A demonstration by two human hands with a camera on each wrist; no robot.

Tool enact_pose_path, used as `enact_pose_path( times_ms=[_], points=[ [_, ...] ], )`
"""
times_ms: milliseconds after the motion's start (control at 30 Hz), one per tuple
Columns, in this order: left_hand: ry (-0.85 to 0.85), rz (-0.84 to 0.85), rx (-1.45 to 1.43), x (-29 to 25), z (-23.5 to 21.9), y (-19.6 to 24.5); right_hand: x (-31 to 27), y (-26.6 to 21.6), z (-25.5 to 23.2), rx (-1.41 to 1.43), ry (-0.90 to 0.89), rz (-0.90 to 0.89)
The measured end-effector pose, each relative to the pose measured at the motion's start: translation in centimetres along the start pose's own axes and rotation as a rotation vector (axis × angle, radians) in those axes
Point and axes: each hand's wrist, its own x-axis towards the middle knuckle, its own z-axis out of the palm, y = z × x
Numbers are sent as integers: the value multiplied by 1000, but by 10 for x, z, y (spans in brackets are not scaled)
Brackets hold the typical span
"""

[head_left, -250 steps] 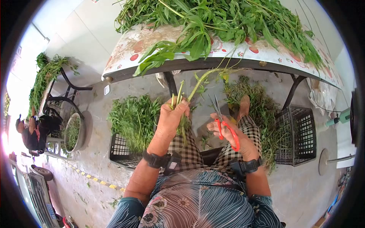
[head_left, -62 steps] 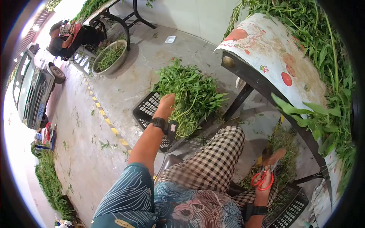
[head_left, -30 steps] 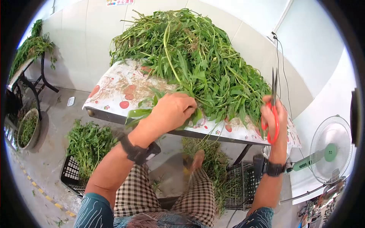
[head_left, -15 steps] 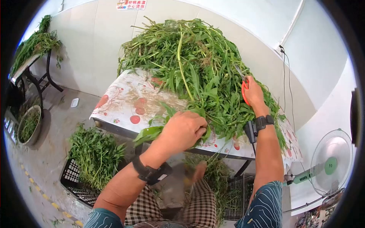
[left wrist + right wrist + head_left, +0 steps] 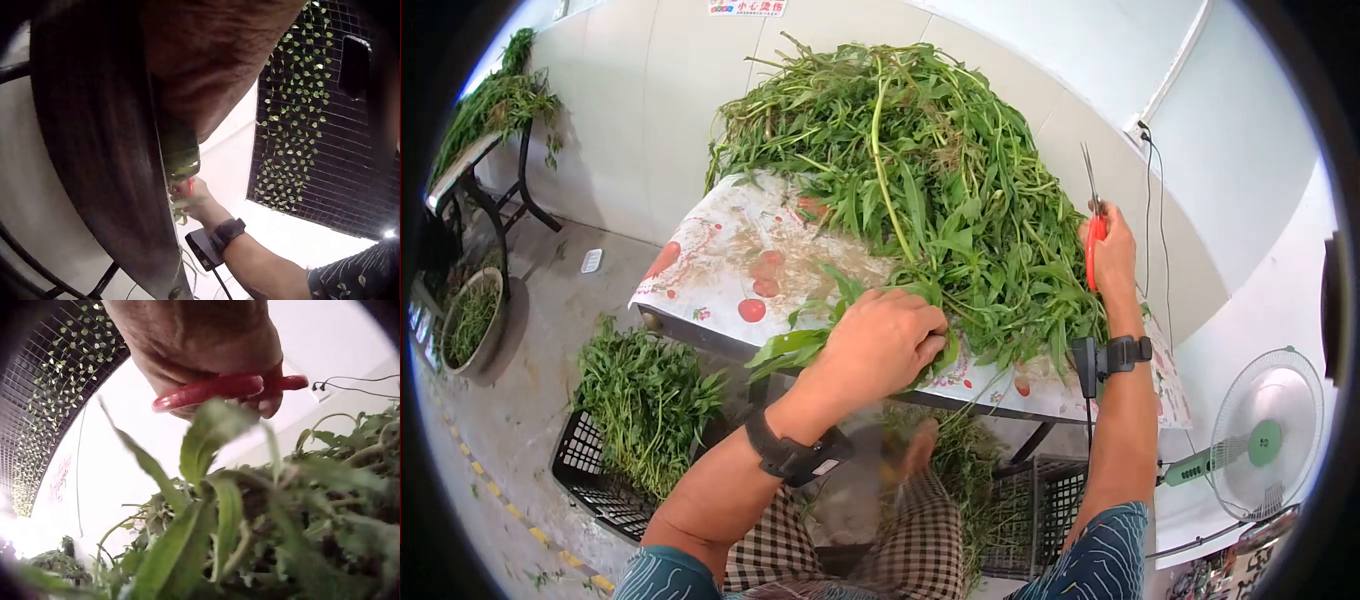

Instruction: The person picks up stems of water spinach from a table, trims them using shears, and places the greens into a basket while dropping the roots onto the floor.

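Observation:
In the head view a big heap of leafy green stems (image 5: 940, 170) lies on a table with a fruit-print cloth (image 5: 730, 240). At the near edge my left hand (image 5: 885, 340) has its fingers curled over leafy greens, whose leaves (image 5: 792, 343) stick out on its left side. Its fingertips are mostly hidden. My right hand (image 5: 1114, 255) is raised beside the right side of the heap and grips scissors (image 5: 1092, 235) by red handles, blades pointing up. In the right wrist view the red handles (image 5: 212, 390) loop around the fingers, above blurred leaves (image 5: 206, 500).
A black crate (image 5: 580, 460) with cut greens (image 5: 645, 400) stands on the floor at left. Another black crate (image 5: 1035, 510) sits under the table, beside loose stems (image 5: 960, 460). A standing fan (image 5: 1265, 440) is at right; a round tub (image 5: 475, 330) is farther left.
The left hand went from the crate greens to the table greens and stays there. The right hand, with the scissors, rose from low by the leg, swung over the heap, then back right.

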Motion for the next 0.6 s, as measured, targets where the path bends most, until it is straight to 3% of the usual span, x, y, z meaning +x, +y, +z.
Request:
enact_pose_path(
  times_ms=[133, 233, 333, 433, 600],
  points=[
    [5, -2, -14, 0, -2, 1, 9, -45, 17, 44, 57, -94],
    [15, 4, -22, -1, -1, 0, 16, -80, 46, 35, 14, -241],
    [2, -5, -19, -1, -3, 1, 29, -91, 79, 24, -55, -276],
    [-4, -12, -1, 0, -3, 0, 40, -90, 102, -110, -157, -110],
    [-24, -27, 20, -1, -4, 0, 30, -84, 92, -79, -191, -153]
  ],
)
